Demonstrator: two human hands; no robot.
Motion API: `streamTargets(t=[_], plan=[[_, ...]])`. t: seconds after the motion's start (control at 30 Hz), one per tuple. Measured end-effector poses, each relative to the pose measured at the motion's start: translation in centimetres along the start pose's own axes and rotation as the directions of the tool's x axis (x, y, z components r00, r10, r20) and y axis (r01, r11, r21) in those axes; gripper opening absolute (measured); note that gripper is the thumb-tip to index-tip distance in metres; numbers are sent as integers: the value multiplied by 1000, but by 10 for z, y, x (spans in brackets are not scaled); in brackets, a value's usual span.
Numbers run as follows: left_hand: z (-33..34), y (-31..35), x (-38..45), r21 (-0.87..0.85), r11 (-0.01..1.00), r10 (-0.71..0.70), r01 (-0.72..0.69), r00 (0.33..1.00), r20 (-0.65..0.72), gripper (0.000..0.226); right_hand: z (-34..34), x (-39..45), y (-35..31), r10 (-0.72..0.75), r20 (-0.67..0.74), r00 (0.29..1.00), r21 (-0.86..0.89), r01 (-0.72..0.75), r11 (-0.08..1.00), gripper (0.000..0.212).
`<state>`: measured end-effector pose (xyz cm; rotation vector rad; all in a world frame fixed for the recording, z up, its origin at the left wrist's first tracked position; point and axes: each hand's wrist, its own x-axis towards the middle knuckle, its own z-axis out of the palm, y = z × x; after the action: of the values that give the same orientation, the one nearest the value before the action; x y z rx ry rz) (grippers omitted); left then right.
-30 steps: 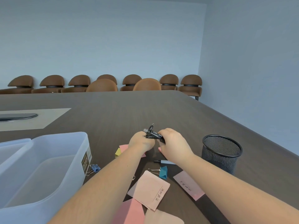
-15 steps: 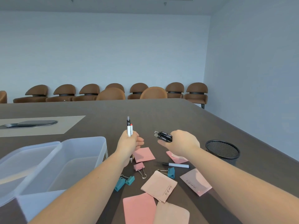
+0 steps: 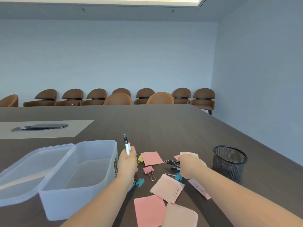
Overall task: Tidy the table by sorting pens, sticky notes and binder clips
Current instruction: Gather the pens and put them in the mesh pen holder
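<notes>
While stretching away dark and broad, table cut off at the near edge. Just left of the left hand, clear plastic bin with lid laid open beside it, lid's far left corner lost at the frame edge. Well right of that hand, black mesh cup standing upright. Between bin and cup, pink and peach sticky notes scattered flat, nearest ones clipped by the frame's bottom; writing on two of them too small to read. Left hand clenched around white pens, held upright, tips above the fist, lower ends hidden in the palm. Right hand low over the notes, closed on a bundle of black pens pointing back toward the left hand; exact count hard to make out. Pink binder clip lying just right of the left wrist. Teal binder clips half hidden under the left forearm, another teal clip partly covered by the right wrist. Small yellow clip peeking beside the left hand.
</notes>
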<state>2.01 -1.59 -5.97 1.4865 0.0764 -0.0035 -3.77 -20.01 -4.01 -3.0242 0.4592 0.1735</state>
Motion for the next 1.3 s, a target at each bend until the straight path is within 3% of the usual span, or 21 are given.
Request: streamTargets(t=[0.2, 0.4, 0.5, 0.6, 0.73, 0.87, 1.07, 1.3], plan=[[0, 3, -3, 53, 997, 55, -57, 998, 37, 25, 0, 2, -1, -30, -51, 998, -18, 29, 999, 30], [4, 14, -11, 83, 984, 149, -156, 986, 79, 28, -6, -1, 1, -44, -222, 974, 245, 99, 964, 15], [4, 22, -7, 43, 989, 133, -138, 986, 99, 27, -14, -2, 0, 40, -408, 912, 468, 172, 867, 26], [5, 23, -9, 39, 986, 159, -165, 980, 123, 26, -22, -6, -6, 157, -499, 852, 695, 285, 660, 28], [18, 9, -21, 103, 976, 177, -192, 974, 142, 21, -21, -16, -23, 222, -465, 857, 862, 381, 334, 28], [28, -6, -26, 120, 974, 171, -192, 971, 167, 15, -3, -22, -32, 136, -408, 903, 897, 370, 242, 23], [35, -13, -30, 216, 922, 276, -321, 937, 217, 14, 20, -18, -28, 61, -374, 926, 903, 347, 254, 24], [36, -11, -27, 230, 921, 285, -314, 947, 151, 23, 31, -14, -23, 56, -309, 949, 923, 285, 258, 28]])
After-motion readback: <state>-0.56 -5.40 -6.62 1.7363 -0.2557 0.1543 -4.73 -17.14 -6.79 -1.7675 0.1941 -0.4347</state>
